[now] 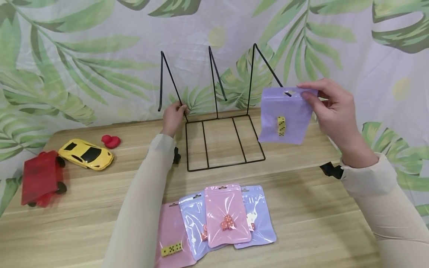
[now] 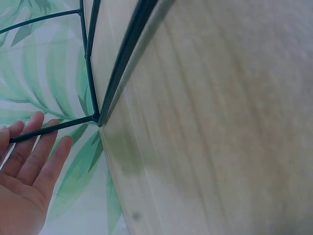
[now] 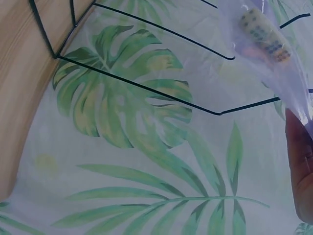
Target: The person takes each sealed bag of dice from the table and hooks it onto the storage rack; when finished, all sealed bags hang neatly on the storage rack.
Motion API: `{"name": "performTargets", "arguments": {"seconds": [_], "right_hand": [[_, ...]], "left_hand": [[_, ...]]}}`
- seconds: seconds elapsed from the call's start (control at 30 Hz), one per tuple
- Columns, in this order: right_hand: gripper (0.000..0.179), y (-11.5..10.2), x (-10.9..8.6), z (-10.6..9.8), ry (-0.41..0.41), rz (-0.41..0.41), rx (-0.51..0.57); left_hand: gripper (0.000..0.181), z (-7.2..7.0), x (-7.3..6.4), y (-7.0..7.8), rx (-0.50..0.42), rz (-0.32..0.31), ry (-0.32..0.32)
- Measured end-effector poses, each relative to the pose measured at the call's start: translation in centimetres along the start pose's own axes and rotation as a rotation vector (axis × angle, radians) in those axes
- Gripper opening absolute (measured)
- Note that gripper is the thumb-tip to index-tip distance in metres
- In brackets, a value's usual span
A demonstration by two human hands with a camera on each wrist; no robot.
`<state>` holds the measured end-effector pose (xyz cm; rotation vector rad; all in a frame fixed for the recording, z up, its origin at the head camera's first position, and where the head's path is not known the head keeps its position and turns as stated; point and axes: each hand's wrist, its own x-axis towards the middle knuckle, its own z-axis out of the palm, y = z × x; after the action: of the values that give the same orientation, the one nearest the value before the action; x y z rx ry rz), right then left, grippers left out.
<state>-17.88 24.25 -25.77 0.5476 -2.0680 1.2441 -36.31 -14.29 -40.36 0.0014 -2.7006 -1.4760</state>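
My right hand [image 1: 335, 109] pinches a purple zip bag [image 1: 268, 111] by its top right corner, with a column of yellow dice [image 1: 281, 126] inside. The bag's hang hole is at the end of the right arm of a black wire rack [image 1: 226, 166], and a dark wire tip shows in the hole. In the right wrist view the bag [image 3: 274, 44] overlaps that wire arm. My left hand [image 1: 173, 118] holds the rack's left upright near its foot; the left wrist view shows its fingers [image 2: 46, 161] around the wire.
Several pink and blue zip bags with dice, including a pink bag [image 1: 224, 203], lie overlapping on the table [image 1: 301, 223] in front. A yellow toy car [image 1: 87, 154], a red toy vehicle [image 1: 41, 176] and a small red duck [image 1: 111, 141] sit at left. A leaf-print cloth [image 1: 110, 74] hangs behind.
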Motion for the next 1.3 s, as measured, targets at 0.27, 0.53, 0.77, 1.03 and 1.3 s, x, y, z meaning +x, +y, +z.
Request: {"name": "performTargets", "arguments": {"seconds": [0.27, 0.53, 0.77, 1.03, 1.3], "right_hand": [[0.018, 1.6, 1.4, 1.4, -0.032, 0.056, -0.038], [0.019, 3.3, 4.2, 3.1, -0.061, 0.162, -0.088], [0.021, 4.4, 6.6, 4.1, -0.104, 0.291, -0.133], [0.023, 5.4, 9.0, 5.0, -0.132, 0.352, -0.214], [0.025, 6.5, 10.5, 5.9, -0.139, 0.38, -0.237]], "left_hand": [[0.03, 0.1, -0.1, 0.1, 0.011, 0.005, 0.01], [0.03, 0.3, 0.0, -0.1, 0.042, 0.019, 0.002], [0.03, 0.3, 0.1, -0.2, 0.047, 0.031, 0.006], [0.029, 0.3, 0.3, 0.2, 0.059, 0.029, 0.005], [0.029, 0.2, 0.0, 0.5, 0.073, 0.027, 0.006]]}}
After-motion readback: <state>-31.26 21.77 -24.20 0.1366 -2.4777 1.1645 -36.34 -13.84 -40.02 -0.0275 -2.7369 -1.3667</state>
